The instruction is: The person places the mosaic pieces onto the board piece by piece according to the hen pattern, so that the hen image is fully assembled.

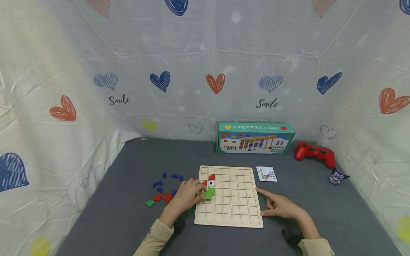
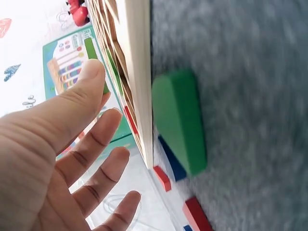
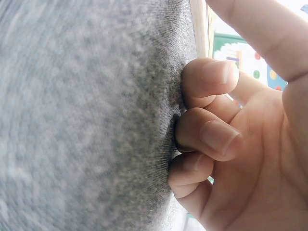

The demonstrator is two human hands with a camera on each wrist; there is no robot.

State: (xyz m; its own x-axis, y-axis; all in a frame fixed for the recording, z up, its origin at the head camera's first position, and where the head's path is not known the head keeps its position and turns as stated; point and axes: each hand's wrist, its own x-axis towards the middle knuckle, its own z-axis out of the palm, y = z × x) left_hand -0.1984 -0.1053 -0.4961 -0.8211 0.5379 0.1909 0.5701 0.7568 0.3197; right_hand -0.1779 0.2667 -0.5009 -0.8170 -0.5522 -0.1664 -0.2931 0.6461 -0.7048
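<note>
My left hand (image 1: 189,193) reaches over the left edge of a wooden grid board (image 1: 237,199). Thumb and index finger pinch a green square tile (image 2: 90,49), held just above the grid; the other fingers are spread. On the board lie a white piece with an eye (image 1: 211,183), red pieces (image 1: 211,176) above and left of it, and a green piece (image 1: 211,191) below. My right hand (image 1: 282,207) rests at the board's right side, its straight index finger and thumb touching the edge. Its remaining fingers curl against the cloth, holding nothing.
Loose blue, red and green pieces (image 1: 150,203) lie left of the board. A pattern card (image 1: 266,174) is beyond its right corner. Behind stand a game box (image 1: 256,144) and a red game controller (image 1: 315,153), with a small purple figure (image 1: 336,176) near it.
</note>
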